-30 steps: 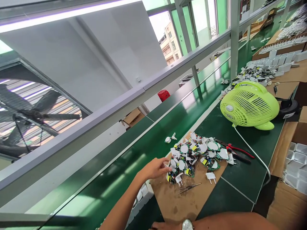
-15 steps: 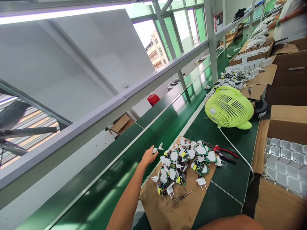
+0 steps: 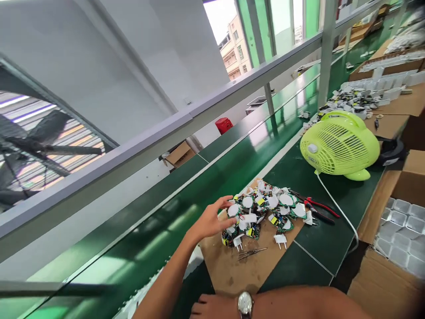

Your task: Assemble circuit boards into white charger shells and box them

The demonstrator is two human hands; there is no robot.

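My left hand (image 3: 214,217) is open at the left edge of a pile of small circuit boards (image 3: 254,231), its thumb and fingers spread apart. Just past the thumb tip lies a white plug housing (image 3: 249,218). White round discs and two-pin plugs (image 3: 280,240) are mixed in with the boards. Below the pile, metal tweezers (image 3: 250,253) rest on a brown cardboard sheet (image 3: 229,272). My right hand (image 3: 203,306) is at the bottom edge, partly cut off, with fingers curled and a watch (image 3: 245,303) on the wrist. Whatever those fingers hold is hidden.
Red-handled pliers (image 3: 322,207) lie right of the pile. A lime-green fan (image 3: 340,144) stands behind, its white cord (image 3: 337,206) running across the bench. A green conveyor belt (image 3: 186,215) passes on the left. At right, a carton holds clear plastic trays (image 3: 400,230).
My left hand has moved from over the belt to the pile and let go of the small white plug piece. My right hand and watch have come into view. The camera has turned left.
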